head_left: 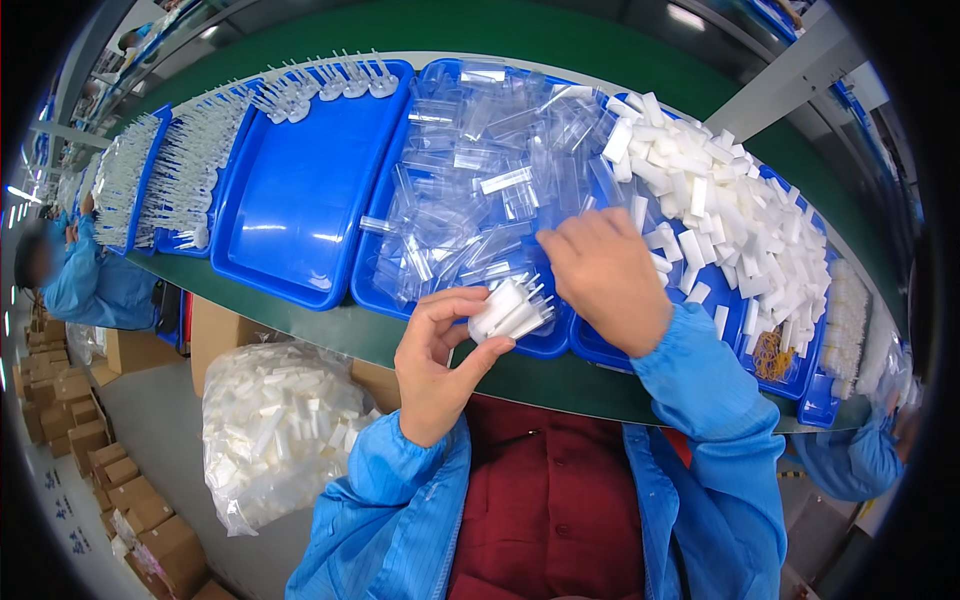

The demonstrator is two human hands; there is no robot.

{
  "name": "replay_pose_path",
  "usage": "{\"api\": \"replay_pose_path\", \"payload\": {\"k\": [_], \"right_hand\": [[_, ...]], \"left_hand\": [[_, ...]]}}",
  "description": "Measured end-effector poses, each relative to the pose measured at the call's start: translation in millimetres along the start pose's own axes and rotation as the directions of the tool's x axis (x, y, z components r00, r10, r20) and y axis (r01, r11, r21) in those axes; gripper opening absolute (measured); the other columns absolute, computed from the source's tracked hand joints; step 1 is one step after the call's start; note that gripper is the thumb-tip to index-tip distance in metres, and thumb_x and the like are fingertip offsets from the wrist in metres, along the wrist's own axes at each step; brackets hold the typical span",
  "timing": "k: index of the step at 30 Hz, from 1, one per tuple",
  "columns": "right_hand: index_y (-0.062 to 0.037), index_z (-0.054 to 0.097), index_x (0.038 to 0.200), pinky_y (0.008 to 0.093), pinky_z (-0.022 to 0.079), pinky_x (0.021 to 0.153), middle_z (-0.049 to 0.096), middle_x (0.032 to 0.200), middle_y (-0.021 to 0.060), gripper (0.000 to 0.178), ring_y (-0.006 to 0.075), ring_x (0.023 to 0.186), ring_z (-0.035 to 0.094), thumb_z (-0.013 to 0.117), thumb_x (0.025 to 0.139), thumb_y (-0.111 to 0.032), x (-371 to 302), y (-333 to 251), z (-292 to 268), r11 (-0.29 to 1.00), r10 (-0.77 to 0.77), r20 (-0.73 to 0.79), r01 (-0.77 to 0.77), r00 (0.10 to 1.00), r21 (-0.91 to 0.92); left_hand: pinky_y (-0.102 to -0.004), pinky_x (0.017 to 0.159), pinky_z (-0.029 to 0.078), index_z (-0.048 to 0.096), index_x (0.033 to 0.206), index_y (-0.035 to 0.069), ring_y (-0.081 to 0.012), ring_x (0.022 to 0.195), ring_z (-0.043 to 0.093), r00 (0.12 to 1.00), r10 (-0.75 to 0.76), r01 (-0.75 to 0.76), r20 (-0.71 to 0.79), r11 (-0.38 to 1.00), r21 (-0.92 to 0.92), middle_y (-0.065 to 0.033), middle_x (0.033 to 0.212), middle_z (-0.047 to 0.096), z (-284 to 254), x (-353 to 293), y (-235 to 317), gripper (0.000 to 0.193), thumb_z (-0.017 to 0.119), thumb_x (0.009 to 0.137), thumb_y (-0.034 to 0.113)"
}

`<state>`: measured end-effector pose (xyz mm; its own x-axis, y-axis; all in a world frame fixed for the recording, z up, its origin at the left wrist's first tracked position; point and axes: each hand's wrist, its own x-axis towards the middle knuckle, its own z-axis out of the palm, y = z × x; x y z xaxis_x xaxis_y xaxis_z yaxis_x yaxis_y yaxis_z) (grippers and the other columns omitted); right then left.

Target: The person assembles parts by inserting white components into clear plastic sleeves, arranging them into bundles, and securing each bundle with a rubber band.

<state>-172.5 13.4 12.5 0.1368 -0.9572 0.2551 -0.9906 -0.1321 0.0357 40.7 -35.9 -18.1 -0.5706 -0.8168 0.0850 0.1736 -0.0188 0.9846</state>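
Observation:
My left hand (pixel 440 350) grips a white pronged piece (pixel 508 310) between thumb and fingers, near the front edge of the middle tray. Several thin prongs stick out of its right end; whether it is one part or a bundle I cannot tell. My right hand (pixel 610 275) is just right of it, fingers curled inward over the tray; what they hold, if anything, is hidden. Beneath and beyond both hands lie clear plastic sleeves (pixel 470 150), heaped in a blue tray (pixel 362 285). To the right, small white blocks (pixel 690 170) are piled high.
On the left stands a blue tray (pixel 295 200) with white spiked parts (pixel 365 80) along its back edge. More spiked parts (pixel 195 170) fill trays further left. Yellow rubber bands (pixel 772 357) lie at right. Below the table sits a bag of white pieces (pixel 285 430). Co-workers are at both sides.

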Motion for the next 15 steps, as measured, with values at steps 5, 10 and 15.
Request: {"api": "replay_pose_path", "payload": {"k": [5,10,15], "right_hand": [[-0.0023,0.062,0.105,0.0288,0.048,0.079,0.065,0.100,0.0075,0.028,0.0173,0.092,0.064,0.074,0.081,-0.004,-30.2,0.7,-31.6,0.298,0.491,0.190,-0.369,0.850,0.880],[-0.0016,0.049,0.122,0.0251,0.049,0.080,0.067,0.094,0.0079,0.040,0.0119,0.089,0.062,0.071,0.089,-0.006,-51.3,-18.8,-33.0,-0.406,0.628,0.445,-0.219,0.638,0.887],[-0.0015,0.051,0.118,0.0254,0.050,0.084,0.067,0.089,0.0074,0.035,0.0130,0.090,0.064,0.071,0.091,-0.011,-74.5,-21.3,-21.1,-0.322,0.627,0.427,-0.283,0.651,0.904]], "left_hand": [[-0.0334,0.089,0.057,0.061,0.115,-0.001,-0.0232,0.111,0.061,0.997,0.046,-0.051,0.056,0.994,0.093,-0.0163,0.126,0.054,7.3,2.4,0.9,0.039,0.076,0.080,-0.007],[-0.0322,0.086,0.057,0.063,0.113,0.000,-0.0227,0.109,0.062,0.988,0.052,-0.065,0.143,0.994,0.089,-0.0147,0.123,0.056,27.5,1.9,2.9,0.036,0.076,0.080,-0.006],[-0.0325,0.089,0.056,0.063,0.114,-0.001,-0.0232,0.111,0.061,0.979,0.054,-0.077,0.195,0.991,0.112,-0.0152,0.124,0.055,43.5,-1.0,0.9,0.035,0.074,0.082,-0.006]]}}
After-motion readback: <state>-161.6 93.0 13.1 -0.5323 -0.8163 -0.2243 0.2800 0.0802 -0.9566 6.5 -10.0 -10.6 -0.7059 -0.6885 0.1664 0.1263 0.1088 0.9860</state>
